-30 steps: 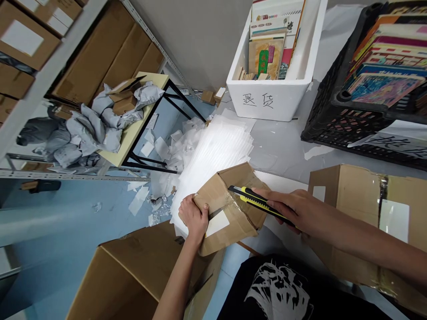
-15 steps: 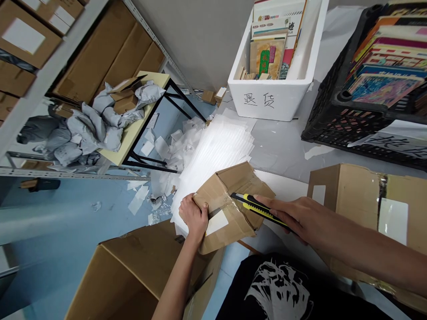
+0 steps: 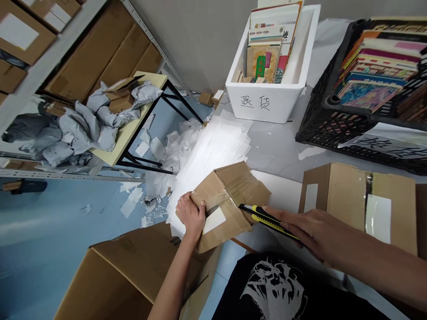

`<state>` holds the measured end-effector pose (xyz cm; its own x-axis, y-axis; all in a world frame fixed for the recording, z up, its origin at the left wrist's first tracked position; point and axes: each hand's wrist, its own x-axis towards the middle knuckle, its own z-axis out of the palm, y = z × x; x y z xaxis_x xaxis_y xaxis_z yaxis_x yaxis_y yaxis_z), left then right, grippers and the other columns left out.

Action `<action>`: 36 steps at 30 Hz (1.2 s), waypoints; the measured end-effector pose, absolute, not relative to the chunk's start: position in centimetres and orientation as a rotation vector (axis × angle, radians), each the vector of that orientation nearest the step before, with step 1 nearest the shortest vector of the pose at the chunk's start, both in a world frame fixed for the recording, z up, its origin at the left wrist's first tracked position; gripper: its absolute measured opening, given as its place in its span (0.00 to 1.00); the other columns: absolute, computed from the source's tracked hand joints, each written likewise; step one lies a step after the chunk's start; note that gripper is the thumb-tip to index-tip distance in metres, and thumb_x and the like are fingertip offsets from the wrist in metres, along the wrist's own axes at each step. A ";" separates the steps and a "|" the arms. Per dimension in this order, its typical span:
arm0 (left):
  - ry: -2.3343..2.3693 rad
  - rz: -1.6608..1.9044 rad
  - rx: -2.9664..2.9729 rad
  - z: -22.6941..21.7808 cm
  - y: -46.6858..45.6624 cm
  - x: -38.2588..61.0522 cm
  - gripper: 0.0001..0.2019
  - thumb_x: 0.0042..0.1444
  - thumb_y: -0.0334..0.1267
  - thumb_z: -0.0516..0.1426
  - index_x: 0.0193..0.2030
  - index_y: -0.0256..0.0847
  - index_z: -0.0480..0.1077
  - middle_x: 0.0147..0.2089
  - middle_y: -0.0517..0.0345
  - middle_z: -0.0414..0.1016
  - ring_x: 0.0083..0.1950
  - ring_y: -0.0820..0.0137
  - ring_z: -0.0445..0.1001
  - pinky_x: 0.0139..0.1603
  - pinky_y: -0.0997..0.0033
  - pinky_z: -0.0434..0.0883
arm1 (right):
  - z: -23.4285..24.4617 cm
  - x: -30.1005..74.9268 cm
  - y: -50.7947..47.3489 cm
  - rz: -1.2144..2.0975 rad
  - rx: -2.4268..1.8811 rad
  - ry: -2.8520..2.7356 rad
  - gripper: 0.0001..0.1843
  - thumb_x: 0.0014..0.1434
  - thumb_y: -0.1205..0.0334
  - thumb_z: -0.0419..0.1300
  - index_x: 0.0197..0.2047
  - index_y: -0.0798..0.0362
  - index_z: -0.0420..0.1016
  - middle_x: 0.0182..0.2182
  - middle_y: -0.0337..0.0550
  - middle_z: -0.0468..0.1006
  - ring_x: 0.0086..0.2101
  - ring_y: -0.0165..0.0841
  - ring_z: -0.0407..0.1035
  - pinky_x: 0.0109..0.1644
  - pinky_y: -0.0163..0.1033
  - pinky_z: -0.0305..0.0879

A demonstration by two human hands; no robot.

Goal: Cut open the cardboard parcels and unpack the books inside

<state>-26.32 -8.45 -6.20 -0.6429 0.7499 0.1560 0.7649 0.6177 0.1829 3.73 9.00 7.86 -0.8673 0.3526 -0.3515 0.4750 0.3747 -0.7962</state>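
My left hand point(image 3: 191, 215) grips the left end of a taped brown cardboard box point(image 3: 213, 191), its thumb on top near a white label. The box is tilted, over the edge of a stack of white foam sheets point(image 3: 218, 144). In my right hand point(image 3: 310, 229) is a yellow-and-black utility knife point(image 3: 268, 218). Its dark blade points left, over the right part of the box near the taped seam; whether it touches the cardboard I cannot tell. Clear tape shines along the box's middle.
Behind stand a white foam bin point(image 3: 267, 104) and a black crate point(image 3: 333, 122), both holding books. A larger taped carton point(image 3: 348, 193) is at right; an open carton point(image 3: 133, 253) is below left. Grey mailing bags point(image 3: 80, 126) cover a small table point(image 3: 147, 80). Paper scraps litter the blue floor.
The knife in my right hand has moved right and slightly down, away from the middle of the box's seam. My left hand keeps its grip on the box. The whole view has shifted slightly.
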 end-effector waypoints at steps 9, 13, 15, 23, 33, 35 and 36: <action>-2.779 -0.381 -1.274 -6.0 -8.2 -26.2 0.27 0.59 0.52 0.42 0.52 0.32 0.62 0.46 0.40 0.67 0.47 0.55 0.65 0.49 0.55 0.61 | 8.0 2.9 9.1 -1.626 0.990 2.377 0.24 0.68 0.54 0.42 0.62 0.48 0.67 0.17 0.35 0.67 0.16 0.25 0.58 0.21 0.30 0.53; -2.774 -0.390 -1.271 -6.1 -8.4 -26.2 0.27 0.59 0.53 0.42 0.52 0.32 0.62 0.45 0.41 0.67 0.47 0.55 0.64 0.48 0.56 0.61 | 8.2 1.4 9.6 -1.645 0.985 2.382 0.25 0.68 0.54 0.42 0.63 0.48 0.65 0.17 0.34 0.66 0.18 0.25 0.58 0.22 0.30 0.52; -2.768 -0.398 -1.274 -6.2 -8.6 -26.3 0.26 0.59 0.52 0.41 0.52 0.32 0.62 0.46 0.41 0.67 0.46 0.55 0.64 0.48 0.56 0.61 | 8.5 0.7 9.8 -1.672 0.952 2.359 0.25 0.69 0.54 0.41 0.64 0.48 0.63 0.18 0.34 0.66 0.17 0.25 0.57 0.22 0.30 0.52; -2.750 -0.420 -1.284 -6.3 -8.8 -26.3 0.26 0.60 0.53 0.41 0.52 0.32 0.62 0.46 0.41 0.67 0.46 0.55 0.65 0.48 0.55 0.62 | 8.8 -0.4 9.6 -1.700 0.979 2.193 0.24 0.68 0.54 0.43 0.63 0.46 0.64 0.19 0.33 0.65 0.17 0.24 0.55 0.22 0.31 0.50; -2.797 -0.425 -1.252 -6.6 -9.6 -26.6 0.25 0.59 0.52 0.43 0.53 0.33 0.61 0.47 0.42 0.66 0.48 0.55 0.64 0.49 0.56 0.60 | 9.2 -0.3 8.4 -1.647 0.855 2.291 0.24 0.68 0.60 0.42 0.65 0.48 0.62 0.14 0.29 0.58 0.15 0.24 0.52 0.22 0.30 0.50; -2.799 -0.415 -1.252 -6.6 -9.6 -26.6 0.25 0.59 0.51 0.43 0.54 0.32 0.61 0.48 0.41 0.66 0.48 0.55 0.63 0.49 0.56 0.60 | 9.0 0.0 8.0 -1.623 0.854 2.323 0.25 0.68 0.60 0.42 0.65 0.48 0.62 0.15 0.30 0.59 0.15 0.24 0.52 0.22 0.30 0.50; -2.802 -0.413 -1.251 -6.6 -9.7 -26.6 0.25 0.59 0.51 0.42 0.54 0.32 0.61 0.48 0.41 0.66 0.48 0.55 0.63 0.49 0.55 0.60 | 8.9 0.2 7.8 -1.615 0.844 2.339 0.24 0.68 0.60 0.42 0.65 0.48 0.62 0.15 0.31 0.61 0.14 0.24 0.53 0.21 0.30 0.51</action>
<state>-26.58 -9.67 -6.64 -0.6728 0.7247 0.1490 0.7369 0.6382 0.2229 0.20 7.84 8.88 -0.8238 0.3501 -0.4459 0.5410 0.2505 -0.8028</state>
